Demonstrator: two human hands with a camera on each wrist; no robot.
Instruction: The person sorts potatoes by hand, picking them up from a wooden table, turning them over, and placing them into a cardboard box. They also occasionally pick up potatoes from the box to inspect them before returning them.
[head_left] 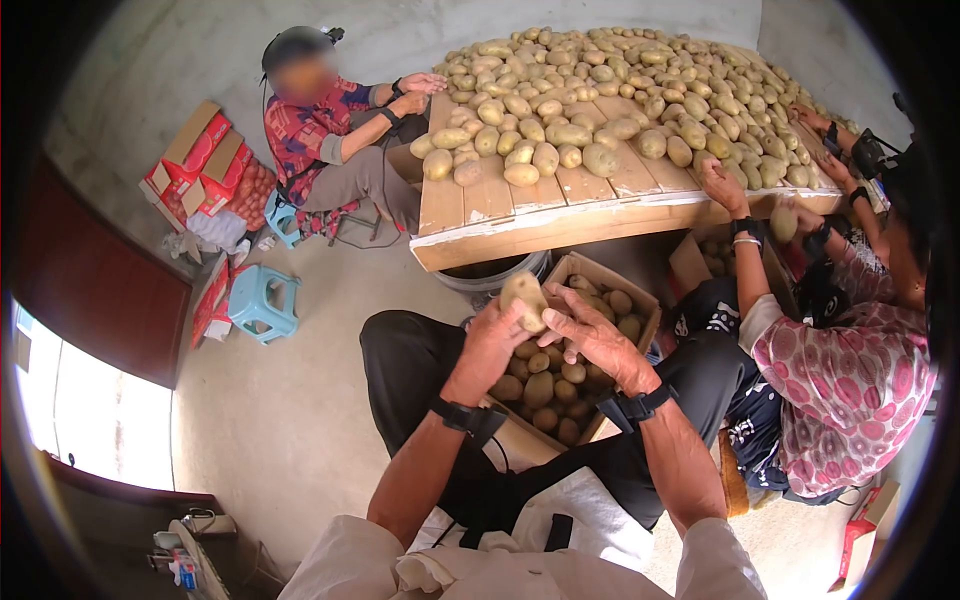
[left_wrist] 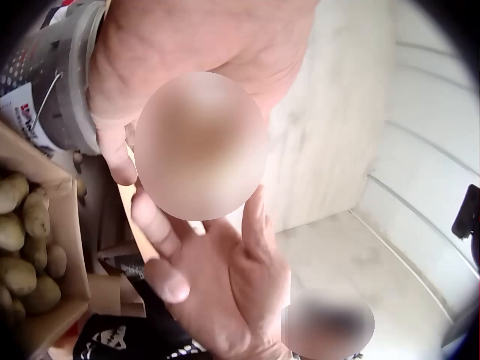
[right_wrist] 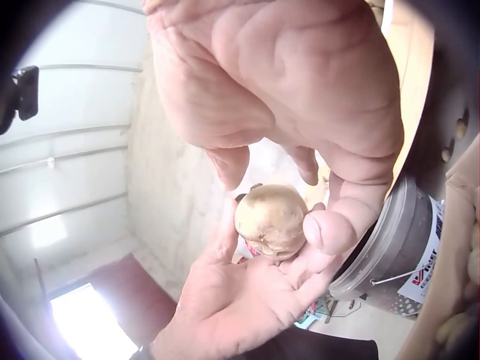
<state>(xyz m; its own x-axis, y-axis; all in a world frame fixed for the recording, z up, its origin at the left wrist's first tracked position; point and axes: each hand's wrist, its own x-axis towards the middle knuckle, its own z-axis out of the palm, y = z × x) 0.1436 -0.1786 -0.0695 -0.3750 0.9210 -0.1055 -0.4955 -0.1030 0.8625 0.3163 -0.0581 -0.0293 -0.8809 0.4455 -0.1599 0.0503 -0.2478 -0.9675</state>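
- The left hand (head_left: pixel 488 345) is pinching a potato (head_left: pixel 524 300) between thumb and fingers; the right hand (head_left: pixel 597 342) is facing it with its fingers loosely spread. Whether the right thumb is touching the skin, I cannot tell.
- The potato is being held up in the air, over or just beside the box (head_left: pixel 528 440); which of the two is hard to tell.
- A slip is looking like the main risk: the skin is curving away under the fingertips, and a loosening pinch could let the potato drop.
- Falling into the box, it could bruise against the potatoes lying there (head_left: pixel 545 390); falling wide, it could end up on the floor (head_left: pixel 330 400) or by the bucket (right_wrist: pixel 390 232).
- Passing it across could also fail, if the left fingers let go while the right ones are gripping nothing.
- In looks, the potato is showing a pale yellow-tan skin, longish from above and nearly round end-on.
- Its lower side is carrying a rough, brownish, crinkled patch. A dark mark is showing at its upper edge; whether it belongs to the skin is unclear.
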